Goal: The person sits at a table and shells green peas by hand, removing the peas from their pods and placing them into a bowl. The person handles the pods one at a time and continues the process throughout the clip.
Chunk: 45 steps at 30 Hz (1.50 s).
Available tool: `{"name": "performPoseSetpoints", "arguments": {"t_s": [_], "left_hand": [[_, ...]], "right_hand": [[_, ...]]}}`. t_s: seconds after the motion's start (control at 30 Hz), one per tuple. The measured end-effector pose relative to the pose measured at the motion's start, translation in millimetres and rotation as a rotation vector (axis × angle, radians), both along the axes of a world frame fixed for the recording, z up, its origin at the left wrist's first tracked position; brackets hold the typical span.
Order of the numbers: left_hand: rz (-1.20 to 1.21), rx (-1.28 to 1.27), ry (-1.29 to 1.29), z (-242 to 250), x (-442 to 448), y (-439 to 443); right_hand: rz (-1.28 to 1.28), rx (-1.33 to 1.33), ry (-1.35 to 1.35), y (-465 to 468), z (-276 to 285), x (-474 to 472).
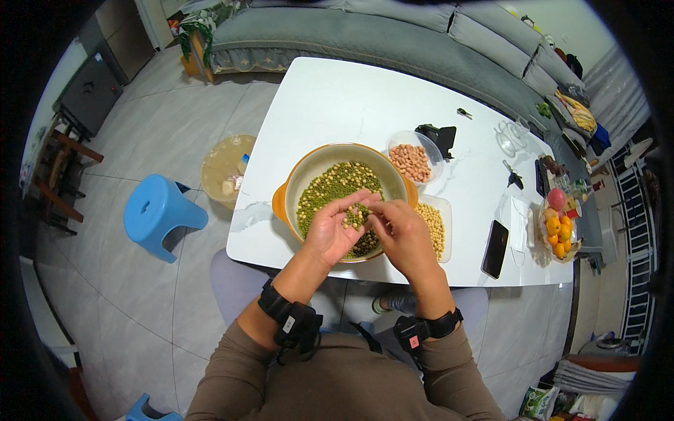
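My left hand, palm up, cradles a small heap of mixed green and yellow beans. At the heap's right edge, my right hand has its thumb and fingertips close together; whether a bean sits between them cannot be made out. Both hands are above a cream pot with orange handles, on the white table's near side. Inside it, green mung beans and pale yellow beans lie mixed. Behind the right hand, a clear tray contains yellow soybeans. A round plastic tub of pinkish peanuts stands beyond.
On the white table are a phone stand, keys, a smartphone, a white face mask and a fruit basket. A lined waste bin and a blue stool stand left. A sofa runs behind.
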<state>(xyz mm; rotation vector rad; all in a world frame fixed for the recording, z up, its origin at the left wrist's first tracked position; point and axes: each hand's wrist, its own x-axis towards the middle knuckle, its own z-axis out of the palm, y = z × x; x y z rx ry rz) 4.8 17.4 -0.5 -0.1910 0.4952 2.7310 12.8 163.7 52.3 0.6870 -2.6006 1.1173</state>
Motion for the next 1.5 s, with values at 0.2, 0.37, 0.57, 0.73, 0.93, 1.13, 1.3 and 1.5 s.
{"name": "performPoseSetpoints", "arguments": {"t_s": [0.2, 0.37, 0.57, 0.73, 0.93, 1.13, 1.3, 1.5], "left_hand": [[-0.018, -0.022, -0.091, 1.8, 1.1, 2.1], [-0.038, -0.04, -0.105, -1.9, -1.0, 2.5], [-0.06, -0.041, -0.091, -4.1, -0.9, 2.8], [-0.065, 0.003, -0.077, -1.6, 0.3, 2.5], [-0.046, -0.011, -0.094, 2.6, 2.1, 3.4], [-0.075, -0.018, -0.068, 1.2, 1.7, 2.9], [-0.088, -0.024, -0.068, -2.6, 0.5, 3.6], [-0.089, 0.005, -0.056, -6.4, -0.5, 3.8]], "right_hand": [[0.038, 0.098, 0.002, -14.2, -4.4, -6.2], [0.005, 0.17, -0.025, -16.9, -7.6, -8.1], [0.027, 0.157, 0.053, -17.7, -13.7, -10.1], [0.019, 0.064, -0.042, -16.5, -12.7, -12.7], [0.042, 0.011, -0.019, -16.5, -8.2, -12.5], [0.071, 0.106, 0.007, -20.7, -13.2, -15.4], [0.09, 0.168, -0.016, -18.7, -14.0, -16.0], [0.027, 0.004, -0.161, -16.7, -9.0, -17.1]]}}
